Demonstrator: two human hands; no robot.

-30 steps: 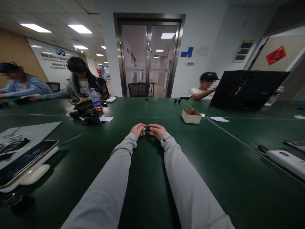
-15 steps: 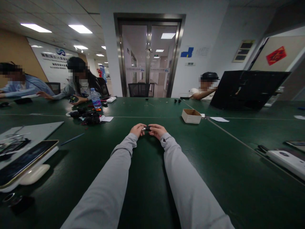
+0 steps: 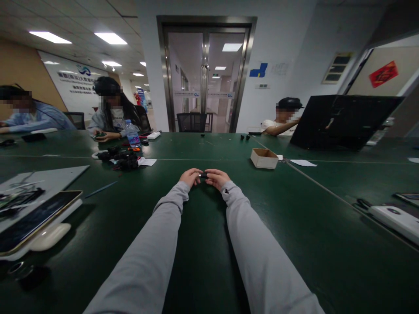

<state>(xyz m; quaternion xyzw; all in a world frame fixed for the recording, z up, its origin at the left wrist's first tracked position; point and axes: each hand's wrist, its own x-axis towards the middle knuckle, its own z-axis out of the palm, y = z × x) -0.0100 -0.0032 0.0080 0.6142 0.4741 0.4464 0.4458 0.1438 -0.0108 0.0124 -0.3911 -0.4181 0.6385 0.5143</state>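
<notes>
Out in front of me, just above the green table (image 3: pixel 281 205), both hands meet at a small black cylinder (image 3: pixel 203 175) with a silvery end. It lies level between them and is too small to name exactly. My left hand (image 3: pixel 190 177) pinches the silvery end at the left. The fingers of my right hand (image 3: pixel 218 178) are closed around the black end at the right. My fingers cover part of the piece.
To the left are a phone (image 3: pixel 39 220), a grey board (image 3: pixel 49 179), a blue stick (image 3: pixel 101 189), black parts (image 3: pixel 122 159) and a bottle (image 3: pixel 132 134). At right stand a small open box (image 3: pixel 263 158), a monitor (image 3: pixel 343 122) and a white device (image 3: pixel 397 220). Several people sit around.
Both hands stay on the small cylinder, with less of its silvery end showing now. A person at the left has drawn an outstretched hand back in. The view has shifted slightly.
</notes>
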